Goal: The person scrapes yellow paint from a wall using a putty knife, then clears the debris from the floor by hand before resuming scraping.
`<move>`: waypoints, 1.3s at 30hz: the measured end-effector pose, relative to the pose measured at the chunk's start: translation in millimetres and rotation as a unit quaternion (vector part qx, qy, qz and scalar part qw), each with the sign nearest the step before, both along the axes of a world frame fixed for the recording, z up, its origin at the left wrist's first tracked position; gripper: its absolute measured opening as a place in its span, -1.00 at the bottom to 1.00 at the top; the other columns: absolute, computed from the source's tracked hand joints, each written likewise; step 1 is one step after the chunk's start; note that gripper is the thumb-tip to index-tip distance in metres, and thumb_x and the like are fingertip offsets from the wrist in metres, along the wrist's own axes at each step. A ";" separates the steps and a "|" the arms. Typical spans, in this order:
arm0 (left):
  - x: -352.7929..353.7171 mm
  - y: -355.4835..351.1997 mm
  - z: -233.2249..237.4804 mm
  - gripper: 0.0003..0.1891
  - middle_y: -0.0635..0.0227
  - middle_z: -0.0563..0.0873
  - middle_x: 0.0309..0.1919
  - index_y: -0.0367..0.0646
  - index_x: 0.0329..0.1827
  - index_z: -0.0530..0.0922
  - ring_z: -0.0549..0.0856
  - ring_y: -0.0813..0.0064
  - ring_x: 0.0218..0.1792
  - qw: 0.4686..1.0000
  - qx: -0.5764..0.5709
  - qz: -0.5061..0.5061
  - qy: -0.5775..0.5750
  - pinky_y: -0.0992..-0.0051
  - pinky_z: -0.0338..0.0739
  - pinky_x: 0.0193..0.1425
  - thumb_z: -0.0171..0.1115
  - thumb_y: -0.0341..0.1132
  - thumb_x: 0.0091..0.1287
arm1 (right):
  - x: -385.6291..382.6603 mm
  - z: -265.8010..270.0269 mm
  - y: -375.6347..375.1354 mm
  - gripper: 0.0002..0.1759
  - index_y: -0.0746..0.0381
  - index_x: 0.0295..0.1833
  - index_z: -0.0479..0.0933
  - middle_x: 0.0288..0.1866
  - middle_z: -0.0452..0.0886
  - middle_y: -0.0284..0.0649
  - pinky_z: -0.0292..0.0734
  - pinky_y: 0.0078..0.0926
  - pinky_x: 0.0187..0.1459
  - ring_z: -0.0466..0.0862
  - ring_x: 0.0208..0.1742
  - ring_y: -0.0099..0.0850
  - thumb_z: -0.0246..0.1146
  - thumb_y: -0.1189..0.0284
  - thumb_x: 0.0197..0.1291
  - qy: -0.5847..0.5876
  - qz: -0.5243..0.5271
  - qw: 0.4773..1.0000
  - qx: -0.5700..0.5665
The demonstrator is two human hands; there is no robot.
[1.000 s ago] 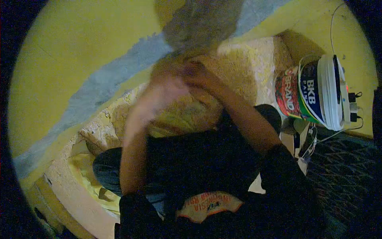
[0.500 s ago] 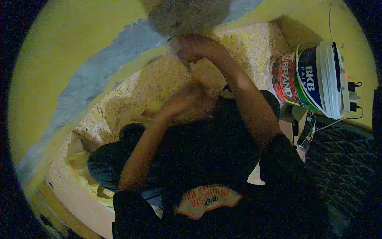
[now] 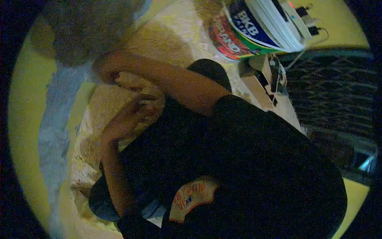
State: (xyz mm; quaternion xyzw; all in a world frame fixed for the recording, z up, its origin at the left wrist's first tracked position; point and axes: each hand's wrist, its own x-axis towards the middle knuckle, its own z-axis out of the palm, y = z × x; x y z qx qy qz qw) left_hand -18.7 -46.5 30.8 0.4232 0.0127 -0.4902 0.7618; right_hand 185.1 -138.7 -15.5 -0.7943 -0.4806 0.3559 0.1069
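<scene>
My right hand (image 3: pixel 109 68) is up against the yellow wall, at the edge of a bare grey strip (image 3: pixel 55 131). Its fingers are curled around something that blur and shadow hide. My left hand (image 3: pixel 137 113) hangs below it, over my lap and the chip-covered ledge, with fingers loosely apart and nothing visible in them. Pale yellow flakes lie over the ledge (image 3: pixel 89 149) beside my legs. A dark round shadow-like blur (image 3: pixel 91 28) covers the wall above my right hand.
A paint bucket (image 3: pixel 246 30) labelled BKB Paint stands at the upper right. Beside it is a power strip with plugs (image 3: pixel 304 18) and cables. A cardboard box (image 3: pixel 258 85) sits below the bucket, and a dark patterned surface (image 3: pixel 330 87) lies farther right.
My view has turned, so the bucket sits higher and the grey strip runs more upright. Both hands have shifted left in view. My right hand is still up by the wall.
</scene>
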 end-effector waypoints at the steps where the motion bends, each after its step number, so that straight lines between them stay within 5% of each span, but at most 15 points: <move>1: -0.7 10.6 18.8 -0.64 0.21 0.60 -0.11 -0.25 0.04 0.41 0.62 0.39 -0.11 0.990 0.107 -0.012 -0.088 0.45 0.51 -0.04 -0.03 -0.15 0.35 | 1.2 2.8 -10.8 -0.87 0.25 -0.63 0.48 -0.67 0.51 -0.17 0.35 -0.32 -0.63 0.44 -0.69 -0.40 0.23 0.41 -0.34 0.001 -0.021 1.000 0.007; 3: 2.6 7.6 30.5 -0.64 0.19 0.59 -0.09 -0.26 0.05 0.41 0.62 0.39 -0.12 0.960 0.208 -0.027 -0.184 0.44 0.51 -0.03 -0.01 -0.17 0.34 | 4.0 7.9 -26.0 -0.86 0.24 -0.61 0.49 -0.66 0.51 -0.18 0.36 -0.33 -0.63 0.45 -0.69 -0.40 0.22 0.40 -0.32 0.002 -0.056 0.998 0.026; 5: 2.0 -4.6 29.6 -0.63 0.20 0.59 -0.10 -0.27 0.02 0.43 0.61 0.43 -0.13 0.945 -0.041 -0.314 -0.085 0.44 0.51 -0.06 0.03 -0.17 0.31 | 2.9 8.5 -28.9 -0.86 0.24 -0.59 0.49 -0.66 0.52 -0.18 0.36 -0.34 -0.63 0.46 -0.69 -0.41 0.22 0.38 -0.29 0.008 -0.076 0.996 0.050; 11: 4.1 20.4 5.4 -0.64 0.23 0.59 -0.10 -0.25 -0.01 0.46 0.60 0.47 -0.18 0.903 0.342 -0.053 -0.255 0.47 0.51 -0.09 0.05 -0.15 0.29 | -17.5 -7.4 37.8 -0.84 0.21 -0.53 0.50 -0.65 0.52 -0.20 0.38 -0.38 -0.64 0.48 -0.69 -0.42 0.20 0.34 -0.23 0.073 -0.056 0.984 0.154; 14: -10.0 49.1 -11.3 -0.63 0.25 0.59 -0.10 -0.23 -0.04 0.49 0.59 0.43 -0.19 0.904 0.236 0.007 -0.356 0.46 0.50 -0.08 0.01 -0.11 0.31 | -32.0 -4.7 61.3 -0.83 0.20 -0.51 0.50 -0.64 0.52 -0.21 0.39 -0.39 -0.64 0.48 -0.69 -0.42 0.19 0.32 -0.20 0.106 -0.056 0.975 0.187; 16: -5.9 6.5 15.6 -0.60 0.27 0.59 -0.10 -0.22 0.01 0.47 0.58 0.38 -0.17 0.933 -0.028 -0.294 -0.203 0.43 0.47 -0.03 -0.01 -0.08 0.31 | -36.8 14.6 80.6 -0.85 0.20 -0.51 0.50 -0.62 0.54 -0.23 0.40 -0.40 -0.64 0.49 -0.68 -0.44 0.20 0.35 -0.21 -0.056 0.011 0.996 -0.073; 18: -11.0 -49.4 6.4 -0.57 0.26 0.57 -0.04 -0.25 0.04 0.45 0.56 0.34 -0.11 0.819 -0.086 -0.514 -0.242 0.39 0.43 0.04 -0.02 -0.07 0.32 | -36.3 15.4 81.6 -0.85 0.20 -0.50 0.50 -0.62 0.54 -0.23 0.40 -0.40 -0.64 0.49 -0.68 -0.45 0.20 0.35 -0.21 -0.042 0.027 0.997 -0.066; 19: -19.3 -41.8 8.1 -0.57 0.26 0.57 -0.04 -0.25 0.04 0.45 0.56 0.34 -0.11 0.825 -0.085 -0.506 -0.236 0.39 0.43 0.04 -0.02 -0.07 0.32 | -36.3 15.7 79.0 -0.84 0.20 -0.50 0.50 -0.62 0.54 -0.23 0.40 -0.40 -0.64 0.49 -0.68 -0.45 0.20 0.35 -0.21 -0.033 0.035 0.997 -0.059; 21: -41.4 -21.2 16.6 -0.55 0.21 0.59 -0.05 -0.27 0.04 0.46 0.57 0.28 -0.09 0.887 0.064 -0.204 -0.410 0.35 0.40 0.07 -0.05 -0.05 0.32 | -39.7 22.4 68.8 -0.84 0.20 -0.48 0.50 -0.62 0.54 -0.23 0.40 -0.41 -0.64 0.49 -0.68 -0.45 0.19 0.35 -0.20 -0.009 0.043 0.998 -0.048; 31: -43.3 -33.9 -19.9 -0.57 0.09 0.60 -0.09 -0.31 -0.01 0.48 0.55 0.23 -0.01 0.834 -0.138 -0.238 -0.478 0.32 0.36 0.14 -0.03 -0.08 0.31 | -33.7 34.1 53.1 -0.82 0.21 -0.42 0.50 -0.62 0.54 -0.24 0.40 -0.42 -0.64 0.49 -0.68 -0.47 0.19 0.35 -0.16 0.045 0.039 0.998 0.010; 33: -43.0 -39.9 -21.3 -0.58 0.07 0.60 -0.10 -0.32 -0.04 0.49 0.57 0.22 -0.06 0.871 0.051 -0.321 -0.369 0.35 0.39 0.10 0.00 -0.09 0.30 | -39.4 38.4 53.3 -0.82 0.21 -0.40 0.50 -0.62 0.54 -0.24 0.40 -0.42 -0.64 0.49 -0.68 -0.47 0.18 0.35 -0.15 0.055 0.040 0.997 0.020; 35: -31.4 11.1 -16.7 -0.57 0.05 0.62 -0.15 -0.32 -0.06 0.50 0.60 0.22 -0.13 0.942 0.166 -0.139 -0.257 0.35 0.41 0.04 0.03 -0.08 0.28 | -33.6 39.0 54.2 -0.81 0.21 -0.39 0.51 -0.62 0.54 -0.24 0.40 -0.42 -0.64 0.49 -0.68 -0.48 0.18 0.35 -0.14 0.074 0.041 0.996 0.035; 37: -15.0 15.2 66.3 -0.40 0.21 0.47 0.10 -0.17 0.26 0.25 0.49 0.27 0.07 0.887 0.416 0.199 -0.003 0.36 0.46 0.06 0.21 -0.27 0.14 | -36.0 45.0 46.0 -0.81 0.21 -0.38 0.51 -0.61 0.54 -0.24 0.40 -0.43 -0.64 0.49 -0.68 -0.48 0.18 0.35 -0.13 0.082 0.048 0.994 0.059; 38: -17.2 17.8 68.7 -0.40 0.21 0.47 0.10 -0.17 0.26 0.25 0.49 0.27 0.07 0.883 0.423 0.203 -0.001 0.36 0.46 0.06 0.21 -0.27 0.14 | -25.0 44.2 41.7 -0.81 0.21 -0.37 0.51 -0.61 0.54 -0.24 0.40 -0.43 -0.65 0.49 -0.68 -0.48 0.18 0.35 -0.13 0.087 0.053 0.992 0.070; 39: -17.7 21.1 69.4 -0.48 0.17 0.51 0.03 -0.21 0.19 0.31 0.52 0.27 0.02 0.927 0.359 0.067 -0.090 0.37 0.45 0.06 0.18 -0.23 0.17 | -29.1 44.6 48.2 -0.80 0.21 -0.36 0.51 -0.61 0.54 -0.24 0.40 -0.43 -0.65 0.49 -0.68 -0.48 0.18 0.35 -0.12 0.088 0.058 0.991 0.080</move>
